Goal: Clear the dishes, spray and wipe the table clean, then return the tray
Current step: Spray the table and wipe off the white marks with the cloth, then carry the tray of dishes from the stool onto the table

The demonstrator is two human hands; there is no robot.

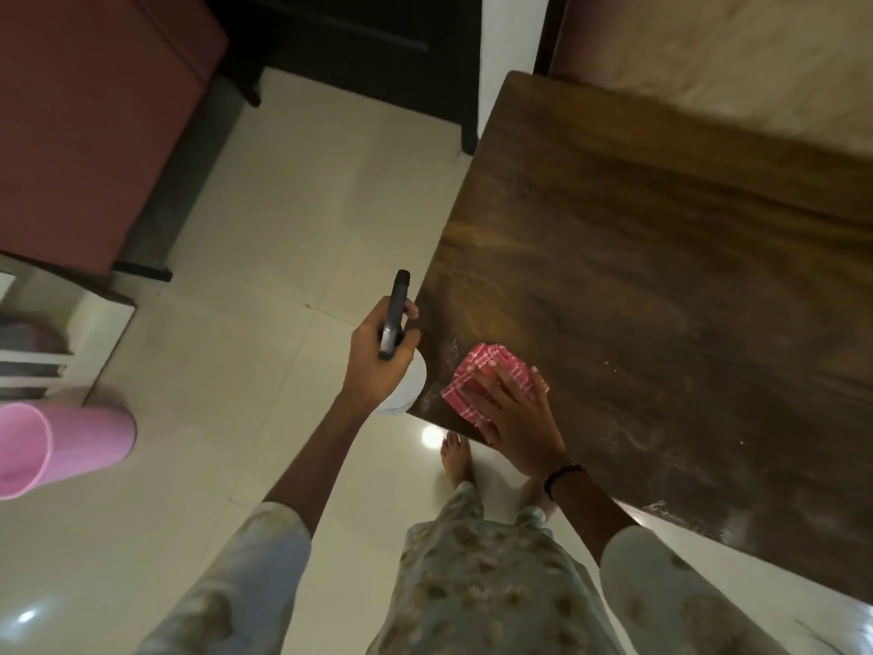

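Nearest the camera is the person's patterned, pale clothing, with a bare foot (457,458) on the glossy tile floor (264,257) below. The right hand (512,408) lies flat with fingers spread on a red-and-white checked cloth (491,371), pressing it onto the near corner of the dark wooden table (661,286). A dark band (562,475) sits on that wrist. The tabletop around the cloth has pale streaks and speckles on it, looks wet or dusty, can't tell which.

The left hand (378,356) is just off the table's corner, fingers curled round the black trigger head of a spray bottle (401,375) with a white body. There's some faint print low on the bottle, but it's way too blurry to read. The two hands are near each other but not touching.

Off to the left, a pink bucket-like container (61,446) sits at the frame edge; what's inside isn't visible. Beyond it a white shelf (56,342) holds some blurred stuff. Farther back there's a reddish-brown upholstered piece (94,111) and dark furniture (359,44).
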